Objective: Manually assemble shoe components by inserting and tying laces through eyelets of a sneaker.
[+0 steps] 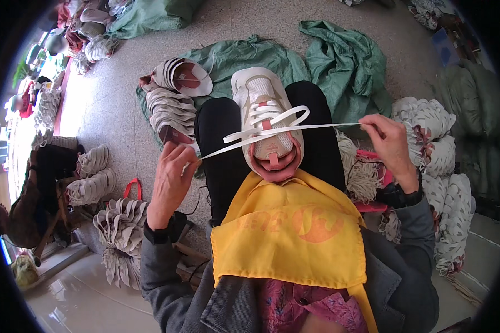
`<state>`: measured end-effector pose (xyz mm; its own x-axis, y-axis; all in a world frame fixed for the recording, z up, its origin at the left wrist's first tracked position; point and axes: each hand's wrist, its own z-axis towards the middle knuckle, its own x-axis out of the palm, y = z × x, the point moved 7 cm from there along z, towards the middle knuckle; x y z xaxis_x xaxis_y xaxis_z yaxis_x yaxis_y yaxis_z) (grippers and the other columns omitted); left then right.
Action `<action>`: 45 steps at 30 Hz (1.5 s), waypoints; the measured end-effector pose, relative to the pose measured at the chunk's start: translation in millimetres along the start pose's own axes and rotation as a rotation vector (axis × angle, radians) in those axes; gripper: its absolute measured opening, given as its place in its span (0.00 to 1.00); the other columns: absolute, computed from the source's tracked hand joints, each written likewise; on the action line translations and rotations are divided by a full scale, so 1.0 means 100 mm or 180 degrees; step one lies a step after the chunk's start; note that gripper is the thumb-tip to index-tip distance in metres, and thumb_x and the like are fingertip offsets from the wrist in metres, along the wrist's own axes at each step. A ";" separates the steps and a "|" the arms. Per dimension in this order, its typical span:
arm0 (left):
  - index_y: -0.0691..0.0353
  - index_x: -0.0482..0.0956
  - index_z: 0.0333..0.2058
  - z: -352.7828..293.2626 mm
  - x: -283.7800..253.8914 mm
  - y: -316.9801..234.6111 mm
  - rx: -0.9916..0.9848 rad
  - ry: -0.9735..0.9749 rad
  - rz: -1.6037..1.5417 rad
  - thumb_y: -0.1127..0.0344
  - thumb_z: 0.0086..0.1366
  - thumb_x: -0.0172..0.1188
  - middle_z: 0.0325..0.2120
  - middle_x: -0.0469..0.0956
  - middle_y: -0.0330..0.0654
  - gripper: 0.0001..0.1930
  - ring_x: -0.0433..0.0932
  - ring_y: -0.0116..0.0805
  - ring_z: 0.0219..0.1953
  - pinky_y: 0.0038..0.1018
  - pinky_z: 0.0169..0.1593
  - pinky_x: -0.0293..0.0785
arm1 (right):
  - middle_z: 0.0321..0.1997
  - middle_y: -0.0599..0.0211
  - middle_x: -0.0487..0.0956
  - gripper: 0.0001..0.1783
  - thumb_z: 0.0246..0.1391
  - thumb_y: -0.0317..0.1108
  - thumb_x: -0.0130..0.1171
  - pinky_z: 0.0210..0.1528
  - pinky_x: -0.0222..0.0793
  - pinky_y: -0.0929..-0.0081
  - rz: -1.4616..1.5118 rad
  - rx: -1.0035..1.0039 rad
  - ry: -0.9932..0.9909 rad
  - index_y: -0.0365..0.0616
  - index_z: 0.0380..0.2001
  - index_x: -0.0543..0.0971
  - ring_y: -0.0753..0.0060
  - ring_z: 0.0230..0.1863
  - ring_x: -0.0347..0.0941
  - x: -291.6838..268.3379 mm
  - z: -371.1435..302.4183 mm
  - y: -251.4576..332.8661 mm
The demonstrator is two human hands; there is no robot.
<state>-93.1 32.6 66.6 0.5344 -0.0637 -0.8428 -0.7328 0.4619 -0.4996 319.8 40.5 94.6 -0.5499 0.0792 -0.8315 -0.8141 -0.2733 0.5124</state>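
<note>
A white and beige sneaker (259, 89) with a pink lining rests between my knees, its toe pointing away from me. A white shoelace (311, 126) crosses the shoe in a bow, with a loop standing out on each side. My left hand (172, 172) pinches one lace end, left of the shoe. On the right, my right hand (388, 141) pinches the other end between thumb and fingers. Both ends run taut and nearly straight from the bow out to my hands.
Stacked shoe uppers (172, 114) lie beyond my left knee, near green sacking (250, 53). More bundled uppers (122, 227) sit at the left, and others (428, 133) are piled at the right. A bunch of white laces (361, 180) hangs beside my right knee.
</note>
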 end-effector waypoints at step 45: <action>0.63 0.74 0.34 0.10 0.40 -0.15 -0.1629 0.1097 -0.3044 0.75 0.68 0.62 0.25 0.76 0.32 0.05 0.75 0.17 0.27 0.18 0.31 0.71 | 0.34 0.69 0.82 0.07 0.62 0.29 0.64 0.41 0.83 0.79 0.3032 0.1002 0.1451 0.34 0.37 0.80 0.80 0.37 0.82 1.07 0.25 0.23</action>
<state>-56.8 32.2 42.3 0.8804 -0.4722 -0.0429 -0.2150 -0.3170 -0.9237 238.0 66.5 22.5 -0.9100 -0.4131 -0.0347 -0.1398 0.2270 0.9638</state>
